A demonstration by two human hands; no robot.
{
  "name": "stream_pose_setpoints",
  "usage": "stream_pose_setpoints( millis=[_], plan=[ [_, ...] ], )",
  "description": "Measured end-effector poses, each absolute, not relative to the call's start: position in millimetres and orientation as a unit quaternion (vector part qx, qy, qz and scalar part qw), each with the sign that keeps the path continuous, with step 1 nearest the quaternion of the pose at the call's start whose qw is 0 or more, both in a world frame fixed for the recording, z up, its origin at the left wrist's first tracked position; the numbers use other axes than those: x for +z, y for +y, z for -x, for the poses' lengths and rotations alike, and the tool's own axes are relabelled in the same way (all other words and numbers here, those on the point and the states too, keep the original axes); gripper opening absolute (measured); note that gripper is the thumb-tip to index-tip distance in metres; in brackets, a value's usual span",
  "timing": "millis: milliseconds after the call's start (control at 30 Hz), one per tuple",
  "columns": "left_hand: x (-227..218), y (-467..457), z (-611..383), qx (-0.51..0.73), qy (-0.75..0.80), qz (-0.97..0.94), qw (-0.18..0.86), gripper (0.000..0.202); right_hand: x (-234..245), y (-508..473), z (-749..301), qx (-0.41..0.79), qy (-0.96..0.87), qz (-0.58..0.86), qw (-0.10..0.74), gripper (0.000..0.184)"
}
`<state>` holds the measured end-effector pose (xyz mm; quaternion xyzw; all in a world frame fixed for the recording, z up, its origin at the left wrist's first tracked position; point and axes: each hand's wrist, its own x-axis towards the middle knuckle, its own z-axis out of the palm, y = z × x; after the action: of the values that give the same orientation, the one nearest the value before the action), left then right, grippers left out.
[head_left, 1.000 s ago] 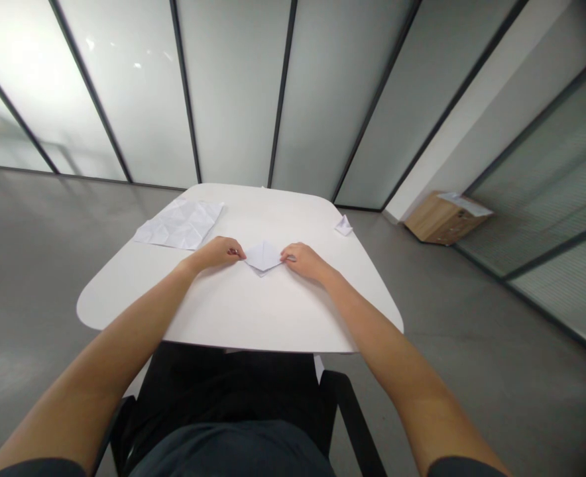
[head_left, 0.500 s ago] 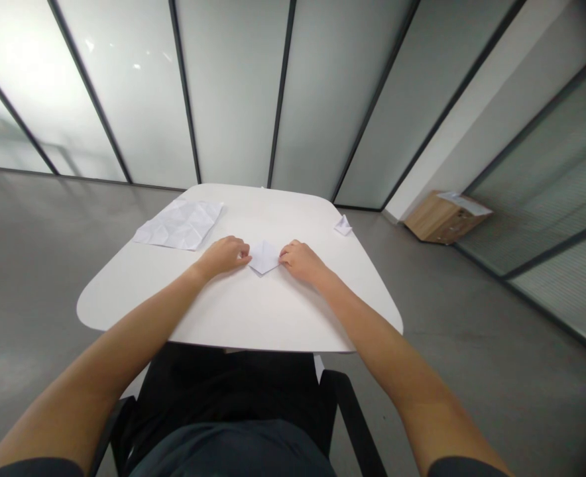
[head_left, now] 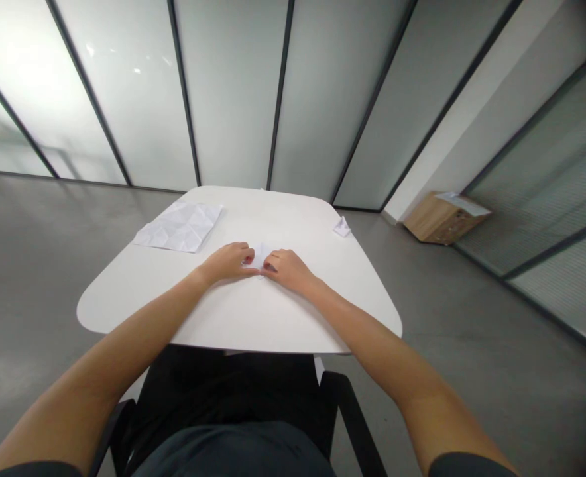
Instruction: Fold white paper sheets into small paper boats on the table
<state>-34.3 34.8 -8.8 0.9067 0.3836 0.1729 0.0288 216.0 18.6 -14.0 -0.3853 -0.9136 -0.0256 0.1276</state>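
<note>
A small folded piece of white paper (head_left: 260,252) lies on the white table (head_left: 273,318), largely covered by my fingers. My left hand (head_left: 232,260) grips it from the left, fingers curled and thumb stretched along its near edge. From the right, my right hand (head_left: 287,268) is closed on the same paper, with its fingertips bent over it. Both thumb tips meet at the paper's near corner. How the folds lie beneath the fingers is hidden.
A creased white sheet (head_left: 179,226) is spread at the table's far left. Near the right edge stands a small folded paper shape (head_left: 342,226). A cardboard box (head_left: 445,217) sits on the floor by the wall. Black chair armrests (head_left: 347,411) flank my lap.
My hands have come closer together over the folded paper, and the thumbs now touch at its near corner. Less of the paper shows than before.
</note>
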Motion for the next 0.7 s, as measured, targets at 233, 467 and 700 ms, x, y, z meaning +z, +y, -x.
stream_pose_setpoints(
  millis=[233,467,700],
  plan=[
    [-10,42,41,0.179,0.386,-0.902,0.074,0.041,-19,32,-230,0.026,-0.890,0.419,0.179,0.021],
    [-14,52,53,0.190,0.369,-0.901,0.126,0.041,-19,43,-251,0.099,-0.868,0.440,0.208,0.009],
    [-16,54,58,0.212,0.366,-0.888,0.180,0.048,-23,49,-256,0.094,-0.889,0.400,0.204,0.018]
  ],
)
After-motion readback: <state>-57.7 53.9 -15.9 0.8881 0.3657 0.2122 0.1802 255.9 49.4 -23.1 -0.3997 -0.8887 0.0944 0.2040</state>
